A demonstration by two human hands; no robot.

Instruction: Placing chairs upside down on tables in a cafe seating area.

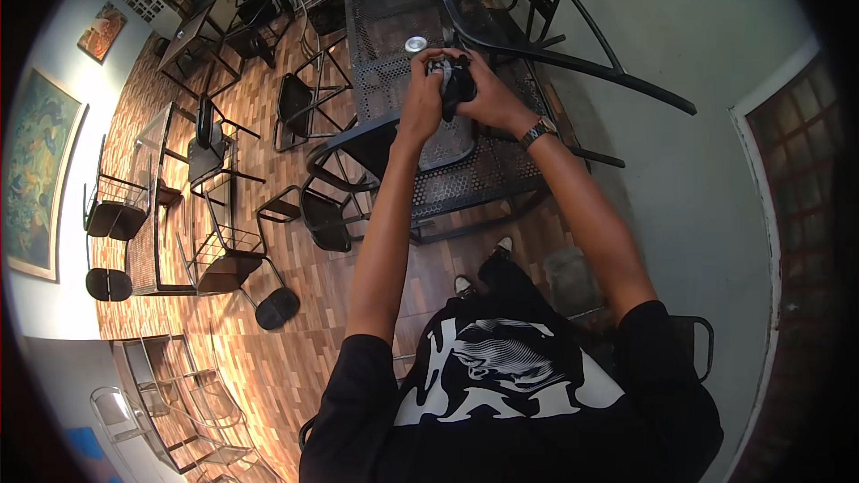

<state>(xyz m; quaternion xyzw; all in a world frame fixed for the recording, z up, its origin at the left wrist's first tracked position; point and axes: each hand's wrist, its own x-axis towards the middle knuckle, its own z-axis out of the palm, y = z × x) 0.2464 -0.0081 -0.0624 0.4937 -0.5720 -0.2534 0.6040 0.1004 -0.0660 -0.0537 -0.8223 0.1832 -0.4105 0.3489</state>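
Note:
Both hands are raised in front of me over a black perforated metal table (pixel 463 191). Between them is a bunched dark cloth-like item (pixel 459 84) with a pale grey patch; its exact kind is hard to make out. My left hand (pixel 424 90) grips its left side, and my right hand (pixel 493 97) holds the right side, with a wristwatch (pixel 537 132) on that wrist. Just beyond the fingertips, a round silver-white tin or lid (pixel 416 45) sits on the tabletop. A black metal-framed chair (pixel 604 54) rests tipped on the table, its legs jutting right.
Another black chair (pixel 325 215) stands at the table's left side. Several chairs and tables crowd the wood-patterned floor (pixel 322 302) leftward. A green-grey wall (pixel 691 168) runs close along the right, with a white-framed window or door (pixel 758 194). Loose cables (pixel 305 30) lie at the back.

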